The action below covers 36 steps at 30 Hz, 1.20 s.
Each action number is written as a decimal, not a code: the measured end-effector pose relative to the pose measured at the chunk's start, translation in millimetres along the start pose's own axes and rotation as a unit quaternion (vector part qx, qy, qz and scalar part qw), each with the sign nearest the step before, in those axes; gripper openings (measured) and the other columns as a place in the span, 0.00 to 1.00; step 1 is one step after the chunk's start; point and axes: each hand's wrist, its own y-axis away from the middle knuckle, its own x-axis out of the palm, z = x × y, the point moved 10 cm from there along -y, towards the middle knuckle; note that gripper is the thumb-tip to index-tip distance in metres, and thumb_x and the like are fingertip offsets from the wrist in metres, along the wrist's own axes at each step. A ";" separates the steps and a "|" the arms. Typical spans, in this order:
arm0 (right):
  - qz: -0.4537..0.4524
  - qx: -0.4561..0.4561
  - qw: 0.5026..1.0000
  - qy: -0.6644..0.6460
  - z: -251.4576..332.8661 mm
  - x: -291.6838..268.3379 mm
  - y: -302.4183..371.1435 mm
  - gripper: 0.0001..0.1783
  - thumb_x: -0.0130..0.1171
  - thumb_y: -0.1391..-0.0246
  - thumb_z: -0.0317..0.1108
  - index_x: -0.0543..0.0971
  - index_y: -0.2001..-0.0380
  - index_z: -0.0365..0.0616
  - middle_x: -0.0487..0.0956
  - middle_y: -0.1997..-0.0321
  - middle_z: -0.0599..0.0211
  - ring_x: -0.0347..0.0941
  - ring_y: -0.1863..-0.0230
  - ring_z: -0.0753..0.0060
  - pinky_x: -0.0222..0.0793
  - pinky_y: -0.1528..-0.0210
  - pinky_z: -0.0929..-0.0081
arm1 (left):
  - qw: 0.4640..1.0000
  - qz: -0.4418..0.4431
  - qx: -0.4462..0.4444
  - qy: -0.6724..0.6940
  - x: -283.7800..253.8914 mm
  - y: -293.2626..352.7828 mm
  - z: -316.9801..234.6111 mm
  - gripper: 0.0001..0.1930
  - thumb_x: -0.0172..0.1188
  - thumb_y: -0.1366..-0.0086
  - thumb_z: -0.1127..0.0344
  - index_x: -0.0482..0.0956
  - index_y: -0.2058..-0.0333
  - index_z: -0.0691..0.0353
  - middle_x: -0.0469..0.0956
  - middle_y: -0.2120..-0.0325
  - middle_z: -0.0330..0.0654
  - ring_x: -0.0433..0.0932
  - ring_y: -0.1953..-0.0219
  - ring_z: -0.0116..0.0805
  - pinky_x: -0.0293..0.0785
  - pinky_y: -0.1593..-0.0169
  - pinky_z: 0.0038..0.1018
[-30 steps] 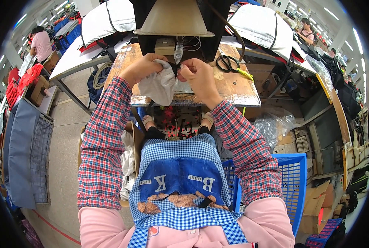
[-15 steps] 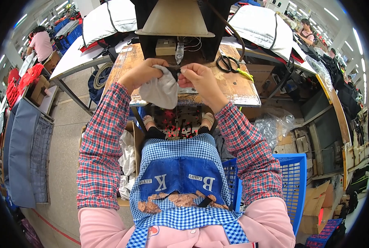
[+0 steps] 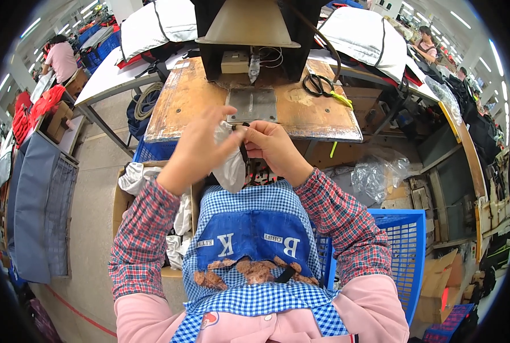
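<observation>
In front of my lap, just off the near edge of the wooden work table (image 3: 178, 111), hangs a light grey fabric piece (image 3: 230, 171) with a narrow black strip (image 3: 244, 151) along its side. My right hand (image 3: 275, 147) pinches the top of this piece near the strip. On its left, my left hand (image 3: 203, 147) is smeared by motion, its fingers stretched out and apart over the fabric's upper part. Behind both hands, a metal plate (image 3: 252, 104) lies on the table beneath a machine with a cone-shaped beige shade (image 3: 249, 26).
Black-handled scissors (image 3: 318, 86) with a yellow-green tie lie at the table's right. A cardboard box (image 3: 122, 197) of light fabric stands on the floor at my left, a blue basket (image 3: 406, 214) at my right. Clear plastic (image 3: 375, 180) lies beyond it. Other people work far off.
Both hands have drawn the fabric piece back from the machine toward my lap. My left hand has come off the fabric's edge and its fingers have spread; my right hand keeps its pinch.
</observation>
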 end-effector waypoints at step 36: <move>-0.081 -0.090 0.992 -0.038 42.8 -32.9 -46.0 0.08 0.51 0.38 0.35 0.72 0.69 0.44 0.71 0.71 0.74 0.68 0.69 0.81 0.72 0.70 0.79 | 0.950 0.066 -0.195 0.234 36.0 -68.1 77.8 0.19 0.60 0.37 0.63 0.76 0.52 0.72 0.78 0.67 0.37 0.73 0.65 0.20 0.70 0.63 0.18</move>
